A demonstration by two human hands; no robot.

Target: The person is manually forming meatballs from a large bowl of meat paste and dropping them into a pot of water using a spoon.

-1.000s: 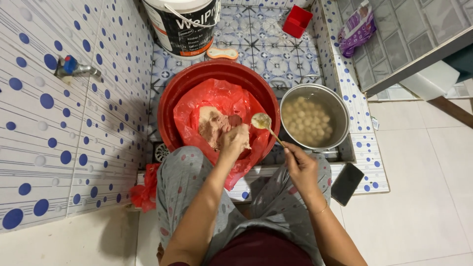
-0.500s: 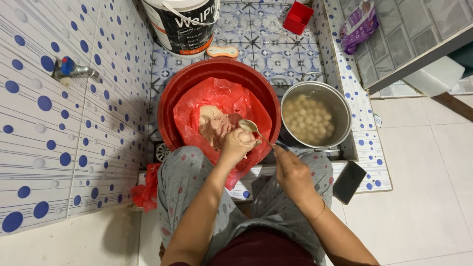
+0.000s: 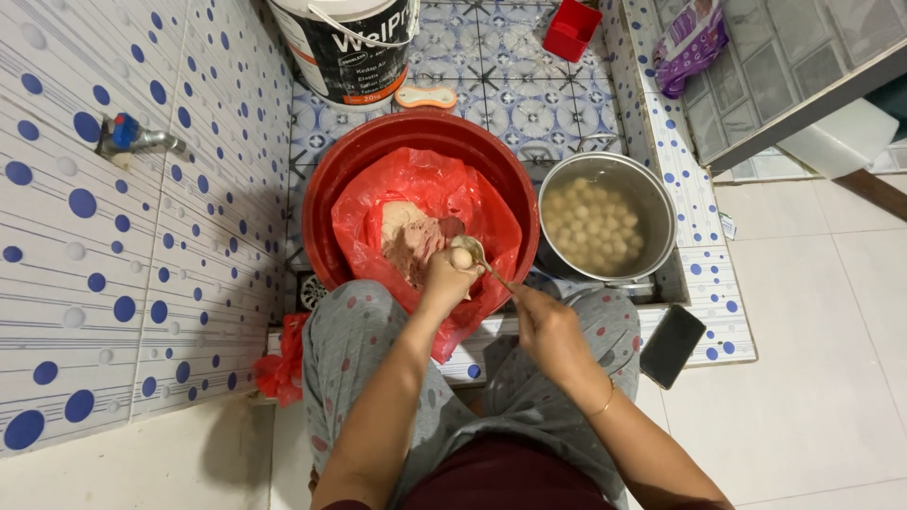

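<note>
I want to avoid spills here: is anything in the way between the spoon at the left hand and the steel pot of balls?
Nothing visible stands between the spoon and the steel pot. Only the red basin rim and the near pot wall lie along that short path, and the pot's top is uncovered.

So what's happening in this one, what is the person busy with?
A person sits on a tiled floor over a red basin lined with a red plastic bag that holds pinkish paste. The left hand squeezes out a round ball of the paste, and the right hand holds a spoon against that ball. Beside the basin, a metal pot of water holds many pale balls. A dark phone lies on the tiled ledge by the person's knee.
</note>
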